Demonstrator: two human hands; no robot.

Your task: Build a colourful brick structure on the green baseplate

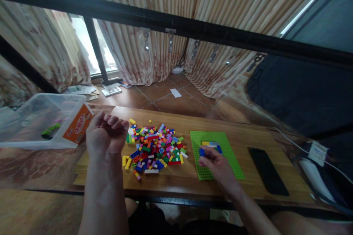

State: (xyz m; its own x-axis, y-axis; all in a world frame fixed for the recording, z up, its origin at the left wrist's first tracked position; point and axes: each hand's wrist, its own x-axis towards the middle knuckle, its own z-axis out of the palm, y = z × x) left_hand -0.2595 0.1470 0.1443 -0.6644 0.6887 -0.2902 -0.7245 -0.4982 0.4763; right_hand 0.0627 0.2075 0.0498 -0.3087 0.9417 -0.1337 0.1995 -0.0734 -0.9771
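My right hand is over the green baseplate, its thumb and fingers pinching a blue brick. Just beyond these fingers, a low row of yellow, light-blue and dark-blue bricks stands on the plate, partly hidden by the hand. It is unclear whether the pinched brick touches the plate. My left hand is raised palm up at the left end of the wooden board, its fingers curled in and nothing visible in them. Beside it spreads a heap of loose toy bricks in many colours.
A clear plastic bin with an orange label stands at the far left, with some green pieces inside. On the right of the wooden tabletop lies a black flat slab. A dark metal bar crosses in front of the curtains.
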